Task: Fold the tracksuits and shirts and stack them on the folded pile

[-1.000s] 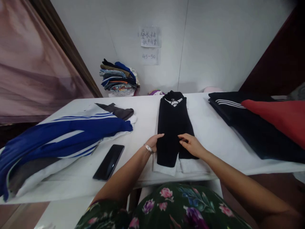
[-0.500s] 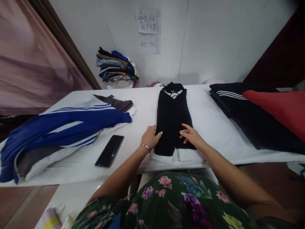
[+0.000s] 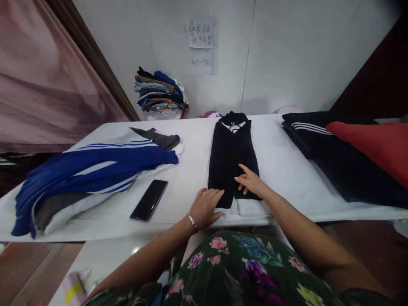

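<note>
Blue, white-striped fabric garment (image 3: pixel 105 180) at 10 o'clock on the white-covered worktop (image 3: pixel 191 170); glossy black phone (image 3: pixel 149 199) at 8, near the left forearm (image 3: pixel 153 250), which could bump it by swinging left. Left hand (image 3: pixel 204 208) at 7 o'clock on the folded black fabric garment (image 3: pixel 228 157), mid-worktop, grip spread; right hand (image 3: pixel 251 182) at its 4, fingers parted, nothing visibly pinched. Uneven drag from either could skew the folds.

Black garment (image 3: pixel 225 157), white-striped blue garment (image 3: pixel 143 159), red cloth (image 3: pixel 376 142), green top (image 3: pixel 234 267) with multicoloured flowers.
</note>
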A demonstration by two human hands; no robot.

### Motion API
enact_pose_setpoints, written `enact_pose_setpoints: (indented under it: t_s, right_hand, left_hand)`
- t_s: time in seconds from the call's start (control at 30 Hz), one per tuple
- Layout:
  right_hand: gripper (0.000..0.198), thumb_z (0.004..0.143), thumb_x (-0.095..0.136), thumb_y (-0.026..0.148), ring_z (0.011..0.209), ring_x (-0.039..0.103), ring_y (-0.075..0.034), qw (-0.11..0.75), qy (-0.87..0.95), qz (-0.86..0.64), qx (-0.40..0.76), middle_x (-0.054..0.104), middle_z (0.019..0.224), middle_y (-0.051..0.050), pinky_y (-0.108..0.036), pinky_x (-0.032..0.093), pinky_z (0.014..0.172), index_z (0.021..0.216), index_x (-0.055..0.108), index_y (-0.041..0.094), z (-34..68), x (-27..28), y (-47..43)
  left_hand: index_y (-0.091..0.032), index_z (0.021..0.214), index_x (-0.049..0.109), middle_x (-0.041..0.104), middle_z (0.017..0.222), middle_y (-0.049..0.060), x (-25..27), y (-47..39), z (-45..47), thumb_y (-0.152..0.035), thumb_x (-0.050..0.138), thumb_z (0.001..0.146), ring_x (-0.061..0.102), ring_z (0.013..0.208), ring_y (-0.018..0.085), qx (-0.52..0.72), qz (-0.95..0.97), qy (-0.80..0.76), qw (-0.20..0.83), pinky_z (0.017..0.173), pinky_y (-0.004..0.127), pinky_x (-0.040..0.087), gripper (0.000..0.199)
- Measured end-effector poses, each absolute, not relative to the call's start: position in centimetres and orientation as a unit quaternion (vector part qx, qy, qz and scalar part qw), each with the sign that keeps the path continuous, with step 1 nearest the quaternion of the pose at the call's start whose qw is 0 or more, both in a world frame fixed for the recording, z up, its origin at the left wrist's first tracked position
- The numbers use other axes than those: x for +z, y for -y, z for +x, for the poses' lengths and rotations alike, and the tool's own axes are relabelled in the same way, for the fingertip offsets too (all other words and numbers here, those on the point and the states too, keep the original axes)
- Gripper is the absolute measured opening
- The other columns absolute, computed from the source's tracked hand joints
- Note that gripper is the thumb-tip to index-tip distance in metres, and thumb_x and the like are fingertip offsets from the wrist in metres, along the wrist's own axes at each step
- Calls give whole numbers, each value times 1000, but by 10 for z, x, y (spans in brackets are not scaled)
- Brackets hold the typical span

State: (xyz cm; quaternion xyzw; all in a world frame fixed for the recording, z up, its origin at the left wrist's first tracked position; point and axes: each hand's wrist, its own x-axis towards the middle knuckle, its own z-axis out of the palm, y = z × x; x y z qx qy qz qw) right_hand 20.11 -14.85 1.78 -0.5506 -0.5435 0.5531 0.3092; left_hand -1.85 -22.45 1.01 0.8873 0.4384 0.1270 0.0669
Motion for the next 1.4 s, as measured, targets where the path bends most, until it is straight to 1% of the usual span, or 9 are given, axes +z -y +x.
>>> enact_pose_setpoints:
  t_s: [0.23,0.37,0.6,0.73,0.83,0.9,1.0,1.17,1.4]
  right_hand:
    - [80,80,60,23,55,56,-10,358,531,-535,552,48,67,5,-15,41,32,147,18,19,195,16,143]
    - [77,80,59,26,61,55,-10,407,506,-518,556,50,75,3,-18,50,40,147,20,23,199,20,146]
    - [78,79,59,28,59,59,-10,311,550,-598,494,52,124,-14,-25,53,44,147,21,27,205,3,147]
    - [63,83,55,32,82,65,-21,234,673,-615,338,54,126,-15,-39,55,73,142,36,22,208,16,152]
    - [54,83,54,31,124,46,-29,227,748,-599,174,37,145,-13,-44,40,101,135,46,19,205,38,153]
    - [53,85,51,32,135,30,-26,253,781,-558,121,27,150,-11,-42,31,108,136,44,18,200,52,150]
    - [55,87,47,35,140,18,-24,291,813,-497,86,23,152,-12,-41,24,112,139,40,15,186,67,136]
    - [64,89,43,44,142,8,-27,279,817,-498,78,16,154,-14,-45,19,111,143,32,12,160,72,91]
    - [73,91,33,55,141,9,-30,148,731,-659,97,17,153,-17,-49,10,111,144,27,6,178,20,20]
  left_hand:
    - [-19,106,60,69,101,5,28,206,-12,-23,57,83,62,93,19,198,862,-461,71,97,42,34,23]
    - [-19,108,60,69,102,5,32,209,5,-26,56,85,61,95,20,218,859,-458,68,93,40,37,25]
    - [-20,114,58,64,106,9,5,220,16,-32,58,82,56,101,24,155,889,-422,83,95,44,36,34]
    - [-19,114,59,65,106,10,17,218,5,-50,60,78,57,97,26,170,894,-399,116,90,45,40,47]
    - [-19,108,63,66,105,9,27,208,4,-51,53,83,58,98,24,196,880,-414,124,90,43,41,42]
    - [-18,114,61,60,120,10,28,198,7,-47,52,85,52,112,25,214,868,-436,105,98,44,38,42]
    - [-19,128,52,47,138,11,18,186,15,-50,53,83,37,131,29,180,871,-445,103,107,51,28,55]
    - [-20,134,46,45,140,13,4,181,23,-56,44,86,38,131,29,119,882,-435,139,110,56,19,60]
    - [-24,131,50,47,139,12,9,183,18,-59,51,81,41,129,30,124,880,-427,168,109,58,20,61]
